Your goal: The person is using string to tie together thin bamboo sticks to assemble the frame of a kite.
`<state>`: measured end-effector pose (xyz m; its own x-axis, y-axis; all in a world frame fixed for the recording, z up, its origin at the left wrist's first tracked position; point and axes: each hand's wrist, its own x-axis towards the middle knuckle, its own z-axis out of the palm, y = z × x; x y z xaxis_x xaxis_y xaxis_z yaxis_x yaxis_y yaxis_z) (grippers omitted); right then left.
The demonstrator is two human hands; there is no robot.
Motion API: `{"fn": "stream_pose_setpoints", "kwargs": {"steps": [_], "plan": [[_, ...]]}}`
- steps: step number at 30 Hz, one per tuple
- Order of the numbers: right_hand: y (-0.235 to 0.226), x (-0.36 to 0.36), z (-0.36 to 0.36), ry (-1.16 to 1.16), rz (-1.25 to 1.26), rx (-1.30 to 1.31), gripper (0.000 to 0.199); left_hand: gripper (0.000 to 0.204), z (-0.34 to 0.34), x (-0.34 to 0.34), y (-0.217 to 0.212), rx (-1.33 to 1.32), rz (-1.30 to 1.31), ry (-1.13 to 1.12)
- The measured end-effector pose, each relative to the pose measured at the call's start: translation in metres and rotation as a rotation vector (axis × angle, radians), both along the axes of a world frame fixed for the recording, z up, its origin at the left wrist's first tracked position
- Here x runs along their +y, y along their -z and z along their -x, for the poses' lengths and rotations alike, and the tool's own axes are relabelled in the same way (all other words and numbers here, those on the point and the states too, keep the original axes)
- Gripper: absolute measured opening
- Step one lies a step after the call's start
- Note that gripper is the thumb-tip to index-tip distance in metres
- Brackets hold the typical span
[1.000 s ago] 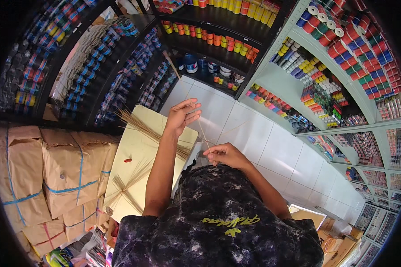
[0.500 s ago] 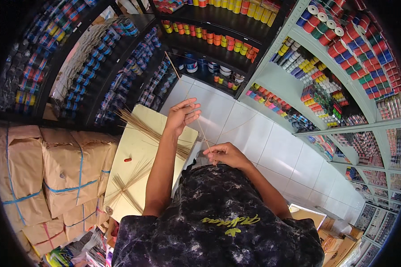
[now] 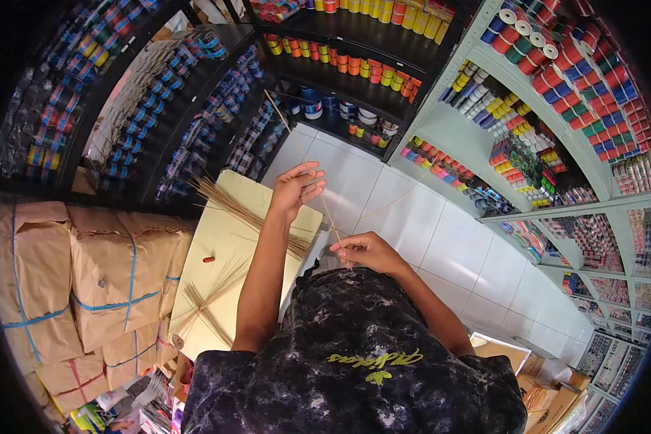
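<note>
Several thin tan sticks point(image 3: 333, 228), perhaps split cane or palm ribs, cross in front of my lap. My right hand point(image 3: 369, 251) pinches them just below the crossing, thumb against fingers. My left hand point(image 3: 295, 189) is raised beyond it, its fingers curled round one long stick point(image 3: 276, 110) that reaches forward toward the dark shelves. Part of that stick is hidden at the fingers. Another thin stick point(image 3: 390, 207) bends away to the right over the floor.
A pale yellow table point(image 3: 228, 224) at my left bears a bundle of sticks point(image 3: 246, 210), a crossed stick piece point(image 3: 204, 305) and a small red object point(image 3: 208, 259). Brown wrapped parcels point(image 3: 116, 275) are stacked farther left. Shelves of thread spools point(image 3: 354, 65) surround the white tiled floor point(image 3: 448, 246).
The far tip of the long stick has dipped slightly leftward. Both hands keep nearly the same place and grip.
</note>
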<state>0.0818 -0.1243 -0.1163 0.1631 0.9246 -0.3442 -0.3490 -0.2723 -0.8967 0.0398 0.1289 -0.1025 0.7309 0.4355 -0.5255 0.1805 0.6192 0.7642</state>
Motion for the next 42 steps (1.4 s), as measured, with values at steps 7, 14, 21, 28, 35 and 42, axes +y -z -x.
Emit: {"fn": "stream_pose_setpoints", "kwargs": {"steps": [7, 14, 21, 28, 35, 42], "plan": [[0.001, -0.001, 0.001, 0.018, 0.016, 0.015, 0.027, 0.031, -0.001, -0.001, 0.000, -0.004, 0.000, -0.020], [0.003, -0.003, 0.001, 0.004, -0.010, 0.001, 0.027, 0.037, 0.005, 0.009, 0.007, -0.021, 0.043, 0.063], [0.004, -0.004, -0.001, 0.035, 0.020, 0.064, 0.028, 0.046, 0.010, 0.023, 0.008, -0.038, 0.265, 0.137], [0.001, -0.006, -0.002, 0.040, 0.010, 0.082, 0.029, 0.038, 0.005, 0.019, 0.006, 0.070, 0.176, 0.143], [0.000, -0.006, 0.000, 0.046, 0.023, 0.090, 0.028, 0.033, 0.004, 0.017, 0.017, 0.058, 0.113, 0.136], [-0.003, -0.006, -0.001, 0.058, 0.048, 0.102, 0.029, 0.036, 0.003, 0.014, 0.014, 0.106, 0.098, 0.132]]}}
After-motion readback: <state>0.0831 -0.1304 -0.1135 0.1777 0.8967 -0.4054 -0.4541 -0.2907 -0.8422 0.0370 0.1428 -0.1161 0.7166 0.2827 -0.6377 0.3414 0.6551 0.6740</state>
